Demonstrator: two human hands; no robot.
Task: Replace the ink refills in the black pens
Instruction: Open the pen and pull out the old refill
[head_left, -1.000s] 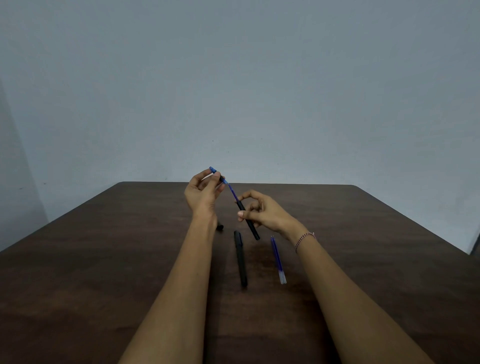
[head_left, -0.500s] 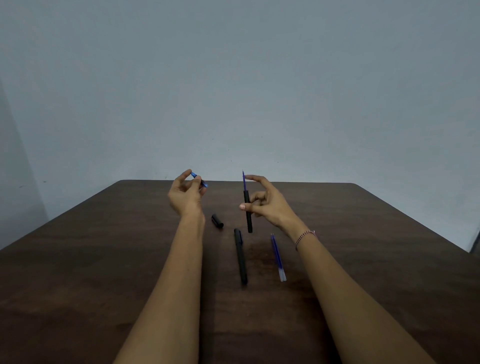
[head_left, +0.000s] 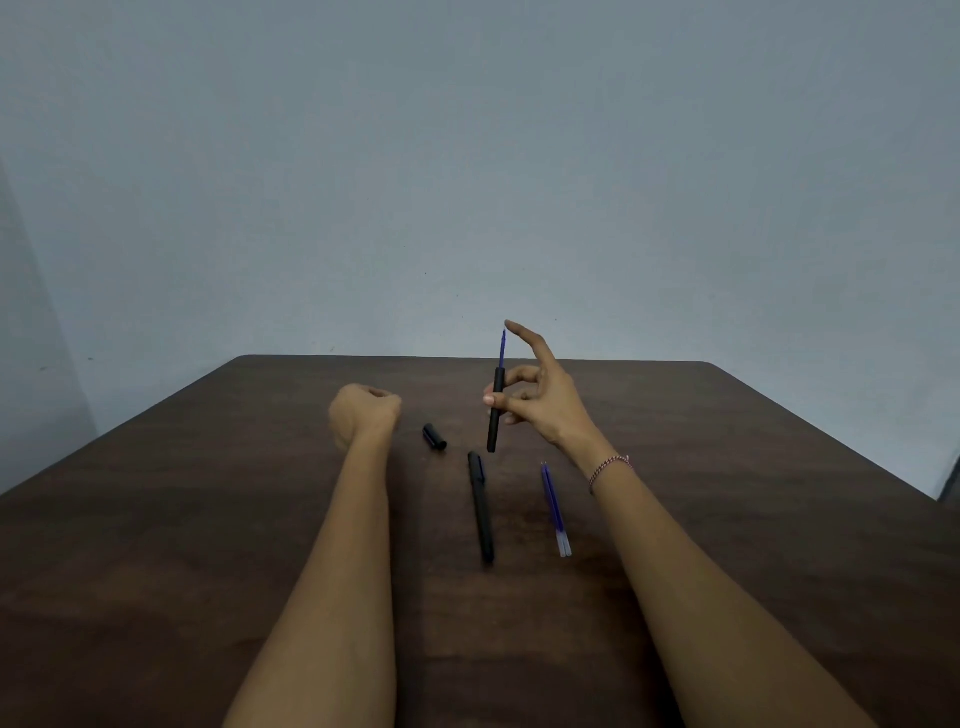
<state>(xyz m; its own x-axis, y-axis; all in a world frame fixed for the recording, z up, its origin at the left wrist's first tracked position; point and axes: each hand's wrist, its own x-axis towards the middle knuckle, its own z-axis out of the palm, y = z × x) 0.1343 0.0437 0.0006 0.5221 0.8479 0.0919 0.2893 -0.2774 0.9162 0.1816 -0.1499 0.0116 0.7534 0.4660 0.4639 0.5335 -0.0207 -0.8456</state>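
My right hand (head_left: 545, 405) holds a black pen barrel (head_left: 494, 415) upright above the table, thumb and middle finger around it. A blue refill (head_left: 502, 351) sticks out of its top, and my index fingertip touches the refill's tip. My left hand (head_left: 361, 413) is a closed fist low over the table at the left; the small blue piece it pinched before is hidden inside it. A second black pen (head_left: 480, 506) lies capped on the table between my arms. Two blue refills (head_left: 555, 509) lie side by side to its right.
A loose black cap (head_left: 434, 436) lies on the dark wooden table (head_left: 208, 519) between my hands. A plain grey wall stands behind the table's far edge.
My left hand pulled the small blue piece off the refill, moved left and dropped into a fist near the table. My right hand turned the barrel upright and set its index finger on the refill tip.
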